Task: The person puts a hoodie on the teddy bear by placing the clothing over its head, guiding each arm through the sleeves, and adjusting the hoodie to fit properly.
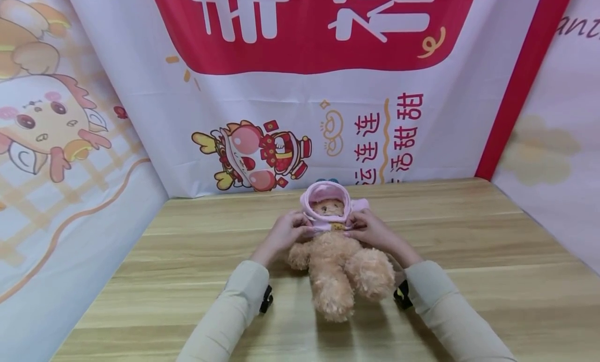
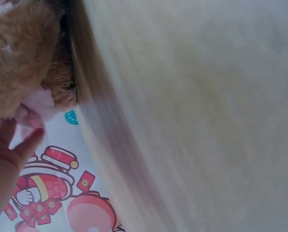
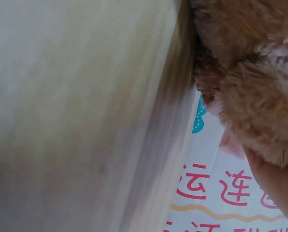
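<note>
A light-brown plush bear (image 1: 330, 252) lies on its back on the wooden table, legs toward the camera. Its face shows through the opening of a pink hooded garment (image 1: 323, 187) around its head. My left hand (image 1: 287, 231) pinches the garment's lower edge on the left; the left wrist view shows thumb and finger of that hand (image 2: 8, 150) on the pink cloth (image 2: 37, 104). On the other side my right hand (image 1: 372, 231) pinches the cloth below the hood. In the right wrist view the bear's fur (image 3: 265, 106) hides most of the right hand (image 3: 272, 181).
The wooden table (image 1: 197, 252) extends on both sides of the bear. Behind it hangs a white cloth backdrop (image 1: 164, 138) with red print, meeting the table's back edge. A patterned cloth (image 1: 94, 206) stands at the left, another (image 1: 553, 195) at the right.
</note>
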The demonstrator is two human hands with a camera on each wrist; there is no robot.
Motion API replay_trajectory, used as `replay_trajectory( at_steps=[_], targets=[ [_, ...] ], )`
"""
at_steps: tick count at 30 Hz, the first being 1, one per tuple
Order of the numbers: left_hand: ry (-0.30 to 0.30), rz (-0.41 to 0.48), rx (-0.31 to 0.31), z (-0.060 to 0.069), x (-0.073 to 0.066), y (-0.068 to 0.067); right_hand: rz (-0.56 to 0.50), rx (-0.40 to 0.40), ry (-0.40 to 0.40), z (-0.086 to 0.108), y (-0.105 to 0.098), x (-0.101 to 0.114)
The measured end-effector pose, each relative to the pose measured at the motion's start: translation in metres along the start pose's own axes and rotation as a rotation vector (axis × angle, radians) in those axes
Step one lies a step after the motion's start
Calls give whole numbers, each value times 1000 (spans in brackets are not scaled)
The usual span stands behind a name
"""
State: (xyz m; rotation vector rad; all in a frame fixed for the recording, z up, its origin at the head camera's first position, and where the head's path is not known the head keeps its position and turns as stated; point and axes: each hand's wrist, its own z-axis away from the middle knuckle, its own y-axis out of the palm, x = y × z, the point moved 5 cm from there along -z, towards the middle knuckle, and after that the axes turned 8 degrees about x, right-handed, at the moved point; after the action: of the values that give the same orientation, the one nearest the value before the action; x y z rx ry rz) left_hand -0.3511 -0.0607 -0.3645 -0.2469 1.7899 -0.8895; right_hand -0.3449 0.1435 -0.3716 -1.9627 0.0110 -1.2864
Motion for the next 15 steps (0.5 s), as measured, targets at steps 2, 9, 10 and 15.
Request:
replay_trajectory(
  at_steps=[2,9,10,15],
  targets=[
    [12,-67,6,-1,-1,0,-14,19,28,0,-1,0],
    [0,-49,14,-2,-4,-1,168,38,160,-4,-18,15],
    [-6,-33,-5,-2,-5,-2,197,10,174,-6,-22,21],
    [-10,-59,-149,3,-9,-13,308,-154,126,-24,-35,50]
  ],
)
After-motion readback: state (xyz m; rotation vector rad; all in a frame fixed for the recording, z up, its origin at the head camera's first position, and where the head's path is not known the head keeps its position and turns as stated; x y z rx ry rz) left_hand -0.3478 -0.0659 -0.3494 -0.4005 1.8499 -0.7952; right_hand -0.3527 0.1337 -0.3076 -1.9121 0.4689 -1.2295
